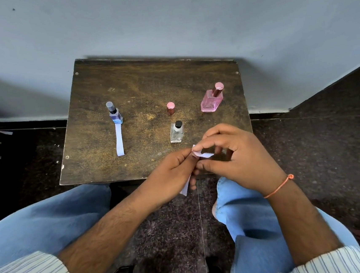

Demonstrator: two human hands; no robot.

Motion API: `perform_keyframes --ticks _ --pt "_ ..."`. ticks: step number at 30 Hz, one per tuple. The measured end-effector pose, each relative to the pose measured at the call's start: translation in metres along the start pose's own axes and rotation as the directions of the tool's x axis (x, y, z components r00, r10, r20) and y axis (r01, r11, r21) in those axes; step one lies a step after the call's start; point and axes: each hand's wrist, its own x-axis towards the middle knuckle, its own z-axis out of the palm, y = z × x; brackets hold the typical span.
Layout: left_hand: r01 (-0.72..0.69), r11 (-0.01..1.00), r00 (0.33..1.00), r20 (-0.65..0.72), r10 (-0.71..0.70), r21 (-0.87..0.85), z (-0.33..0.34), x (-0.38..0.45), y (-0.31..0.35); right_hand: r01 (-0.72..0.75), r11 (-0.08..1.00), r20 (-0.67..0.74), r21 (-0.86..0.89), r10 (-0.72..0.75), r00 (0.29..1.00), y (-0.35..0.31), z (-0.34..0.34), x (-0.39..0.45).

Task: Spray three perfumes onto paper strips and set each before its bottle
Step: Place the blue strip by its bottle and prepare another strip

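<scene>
- Just one view here – a head cam, wide-angle, looking forward and steeply down.
- Sits close above the hands, with the small table point(147, 82) and wall point(163, 17) further out.

Soft daylight, sharp centre, wide-angle edge warping.

Both hands meet over the near edge of the table point(100, 144). The left hand point(169, 177) and right hand point(236, 157) pinch a paper strip point(203, 155) between fingertips; one end of it hangs below the left hand. Just beyond the right hand stands a clear bottle point(176, 133), and farther off a pink cap point(170, 107). A pink bottle point(212, 100) stands beyond the right hand. Well left of the left hand, a blue bottle point(115, 115) stands with a flat strip point(119, 140) touching its near side.
</scene>
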Motion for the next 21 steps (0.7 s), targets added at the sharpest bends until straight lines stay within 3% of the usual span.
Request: perform_keyframes --ticks 8,21 --pt "0.019 0.999 0.999 0.043 -0.017 -0.048 -0.001 -0.002 0.004 -0.031 1.000 -0.101 0.000 0.030 0.994 0.003 0.000 0.001" --pt "0.098 0.977 0.995 0.049 -0.090 -0.190 -0.001 -0.002 0.009 -0.057 0.997 -0.078 -0.050 0.053 0.995 0.006 0.009 0.003"
